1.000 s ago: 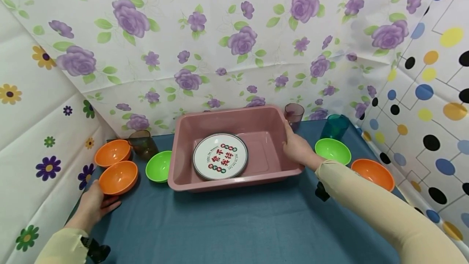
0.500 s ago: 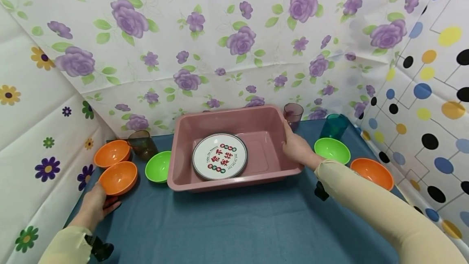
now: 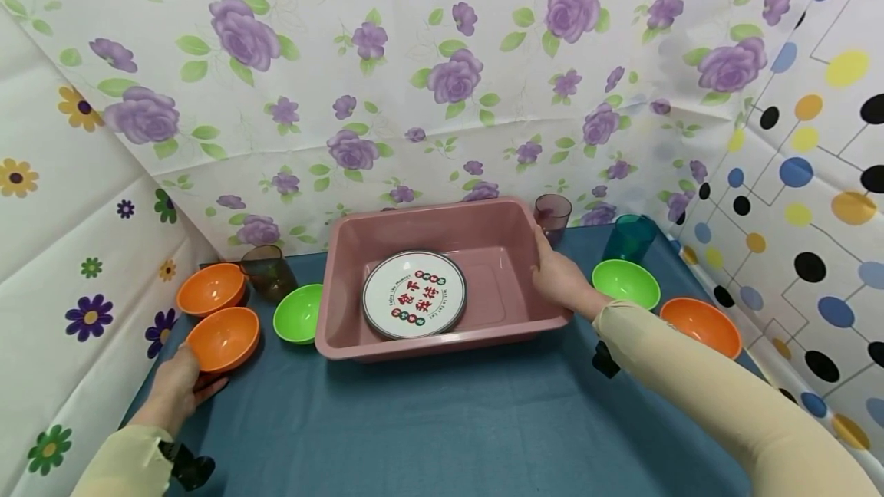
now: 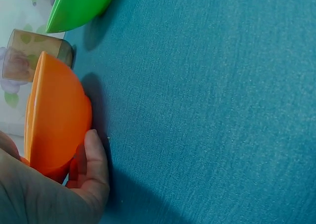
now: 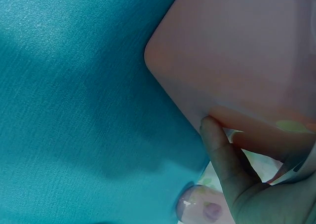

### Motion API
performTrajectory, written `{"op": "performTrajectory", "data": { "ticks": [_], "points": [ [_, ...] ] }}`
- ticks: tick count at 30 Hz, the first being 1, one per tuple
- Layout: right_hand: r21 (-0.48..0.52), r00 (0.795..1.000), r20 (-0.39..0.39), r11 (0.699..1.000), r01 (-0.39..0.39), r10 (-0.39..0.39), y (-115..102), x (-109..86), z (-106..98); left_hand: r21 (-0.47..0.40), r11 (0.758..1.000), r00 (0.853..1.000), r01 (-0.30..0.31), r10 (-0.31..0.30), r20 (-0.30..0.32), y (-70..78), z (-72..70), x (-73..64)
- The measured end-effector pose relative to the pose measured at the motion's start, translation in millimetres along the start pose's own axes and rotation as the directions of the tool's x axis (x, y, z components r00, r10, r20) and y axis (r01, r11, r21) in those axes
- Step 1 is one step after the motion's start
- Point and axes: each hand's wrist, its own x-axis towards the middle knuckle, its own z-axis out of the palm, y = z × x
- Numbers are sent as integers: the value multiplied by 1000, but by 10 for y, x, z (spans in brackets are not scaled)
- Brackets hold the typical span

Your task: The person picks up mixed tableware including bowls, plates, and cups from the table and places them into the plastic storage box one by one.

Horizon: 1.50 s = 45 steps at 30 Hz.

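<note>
On the blue table (image 3: 428, 420), the left hand (image 3: 173, 386) grips an upward-facing orange bowl (image 3: 223, 337) near the left edge, the right hand (image 3: 561, 274) a crosswise basin (image 3: 428, 232).

This seems to be a small booth; in which kind of building it stands, I cannot tell. Its walls are a rose sheet (image 3: 414, 60) at twelve o'clock, a daisy sheet (image 3: 48, 251) at nine and a dotted sheet (image 3: 829, 213) at three, all with creases. At six o'clock a blue cloth (image 3: 442, 428) lies flat. Of kitchen kind are the bowls (image 3: 224, 339) near eight and four o'clock, the cups (image 3: 630, 238), and the plate (image 3: 414, 294) in the central tub (image 3: 497, 282).
</note>
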Motion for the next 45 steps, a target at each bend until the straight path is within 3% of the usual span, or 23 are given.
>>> {"op": "performTrajectory", "data": {
  "ticks": [9, 16, 19, 27, 31, 36, 39, 45],
  "points": [
    [-6, 1000, -3, 1000, 1, -1, 0, -7, -5, -36, 999, 999, 7, -6, 35, 28, -53, -62],
    [-2, 1000, 3, 1000, -4, 4, 11, 9, 13, -206, 977, 988, 53, -21, 155, 81, -169, -137],
    [-3, 1000, -4, 1000, 4, -4, 10, 4, 9, -205, 978, 982, 38, 2, 189, 93, -195, -164],
    [-2, 1000, -10, 1000, 27, -27, -9, -25, -6, -224, 974, 980, 12, 33, 198, 140, -216, -226],
    [1, 1000, -7, 1000, 21, -21, -5, -18, -4, -210, 978, 963, -19, 74, 258, 171, -216, -301],
    [-3, 1000, -11, 1000, 28, -28, 15, -10, 5, -194, 976, 917, -98, 164, 363, 226, -156, -432],
    [-1, 1000, -8, 1000, 29, -29, 27, -6, 11, -202, 971, 900, -124, 196, 389, 268, -84, -507],
    [9, 1000, -8, 1000, 25, -25, 18, -9, 15, -182, 974, 901, -134, 197, 387, 396, 80, -645]
  ]
}}
